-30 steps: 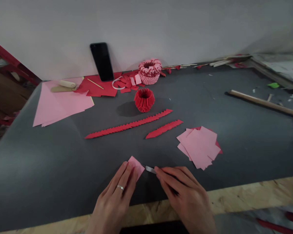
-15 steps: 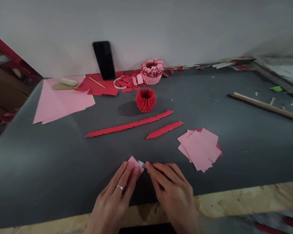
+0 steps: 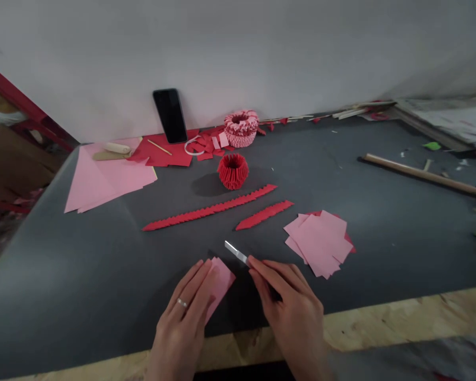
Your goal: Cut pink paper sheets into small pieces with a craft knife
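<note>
Dark grey matting (image 3: 381, 211) covers a workbench with a bare wooden front edge, set against a pale wall. Near that front edge the left hand (image 3: 184, 323), a ring on one finger, lies flat with fingers spread on a small pink paper piece (image 3: 223, 279), pinning it to the mat. Just to its right, the right hand (image 3: 291, 312) is closed around a craft knife (image 3: 238, 253) whose silver blade points up and to the left, clear of the paper. Further right lies a loose stack of pink paper squares (image 3: 319, 242). Behind the hands lie a long red folded-paper strip (image 3: 208, 210) and a shorter one (image 3: 264, 214), then a red modular origami ring (image 3: 232, 170). A black phone (image 3: 170, 115) leans on the wall beside a pink origami ring (image 3: 241, 128).
</note>
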Demonstrator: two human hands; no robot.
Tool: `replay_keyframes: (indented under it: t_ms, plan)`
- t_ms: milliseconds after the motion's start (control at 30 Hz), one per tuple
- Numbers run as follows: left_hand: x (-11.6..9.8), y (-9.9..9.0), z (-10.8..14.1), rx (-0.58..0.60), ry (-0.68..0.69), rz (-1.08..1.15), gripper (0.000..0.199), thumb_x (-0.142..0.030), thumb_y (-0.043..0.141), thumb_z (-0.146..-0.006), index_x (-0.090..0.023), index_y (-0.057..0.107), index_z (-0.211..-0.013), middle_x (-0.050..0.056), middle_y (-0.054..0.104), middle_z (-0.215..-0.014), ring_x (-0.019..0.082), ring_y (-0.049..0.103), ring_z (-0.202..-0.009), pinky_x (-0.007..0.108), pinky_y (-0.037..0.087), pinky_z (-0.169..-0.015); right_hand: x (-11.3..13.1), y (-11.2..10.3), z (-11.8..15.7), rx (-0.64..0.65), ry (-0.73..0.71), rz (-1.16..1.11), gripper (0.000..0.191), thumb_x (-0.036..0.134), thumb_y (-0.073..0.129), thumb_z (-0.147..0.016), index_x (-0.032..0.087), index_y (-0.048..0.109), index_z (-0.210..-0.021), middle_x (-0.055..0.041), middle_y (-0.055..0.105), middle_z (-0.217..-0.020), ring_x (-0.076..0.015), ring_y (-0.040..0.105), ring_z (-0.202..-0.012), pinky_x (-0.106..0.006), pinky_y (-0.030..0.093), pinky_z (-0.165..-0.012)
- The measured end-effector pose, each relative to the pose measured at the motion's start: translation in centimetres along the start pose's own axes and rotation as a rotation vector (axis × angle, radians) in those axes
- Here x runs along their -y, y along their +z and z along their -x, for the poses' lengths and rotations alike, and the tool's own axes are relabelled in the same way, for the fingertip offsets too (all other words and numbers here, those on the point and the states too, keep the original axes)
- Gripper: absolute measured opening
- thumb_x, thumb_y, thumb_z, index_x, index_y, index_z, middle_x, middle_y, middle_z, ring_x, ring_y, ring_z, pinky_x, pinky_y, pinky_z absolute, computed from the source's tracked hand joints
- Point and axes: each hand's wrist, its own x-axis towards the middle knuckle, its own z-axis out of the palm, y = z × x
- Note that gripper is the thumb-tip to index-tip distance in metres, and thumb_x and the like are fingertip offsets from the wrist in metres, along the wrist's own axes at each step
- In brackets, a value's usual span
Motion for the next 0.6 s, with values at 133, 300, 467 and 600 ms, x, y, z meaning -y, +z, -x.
replay_keyframes:
  t_ms: [133, 300, 467, 600]
  plan:
    - [-1.0, -0.5, 0.1, -0.106, -0.161, -0.009, 0.049, -0.014, 0.052, -0.095, -0.027, 0.049, -0.143, 0.004, 0.057, -0.142, 0.020, 0.054, -0.130, 0.039, 0.056, -0.099, -0.1, -0.3, 0.1, -0.027, 0.042, -0.041, 0.021, 0.024, 0.059, -0.098, 0.026, 0.072, -0.114, -0.0032, 0.071, -0.098, -0.0173, 0.066, -0.086, -0.029, 0.055, -0.075]
    - [-1.5, -0.3, 1.9, -0.026, -0.205, -0.070, 0.063, -0.040, 0.057, -0.093, -0.020, 0.039, -0.150, 0.013, 0.052, -0.145, 0.034, 0.047, -0.132, 0.052, 0.055, -0.094, -0.1, -0.3, 0.4, -0.043, 0.032, -0.016, 0.026, 0.025, 0.052, -0.100, 0.023, 0.065, -0.123, -0.0055, 0.067, -0.100, -0.0180, 0.065, -0.089, -0.029, 0.053, -0.077]
    - [0.2, 0.1, 3.3, -0.061, -0.151, -0.162, 0.054, -0.019, 0.051, -0.093, -0.026, 0.045, -0.146, 0.009, 0.052, -0.147, 0.030, 0.050, -0.131, 0.049, 0.056, -0.092, 1.2, -0.4, 1.7, 0.145, -0.060, 0.061, 0.033, 0.032, 0.044, -0.101, 0.021, 0.061, -0.126, -0.0073, 0.064, -0.093, -0.0215, 0.065, -0.081, -0.030, 0.052, -0.062]
    - [1.4, 0.3, 3.5, -0.082, -0.095, -0.257, 0.050, -0.015, 0.051, -0.091, -0.025, 0.052, -0.140, 0.007, 0.059, -0.141, 0.028, 0.054, -0.127, 0.047, 0.058, -0.087, 2.2, 0.2, 3.4, 0.165, -0.106, 0.211, 0.038, 0.039, 0.046, -0.098, 0.022, 0.061, -0.128, -0.0073, 0.064, -0.088, -0.0262, 0.065, -0.079, -0.034, 0.050, -0.053]
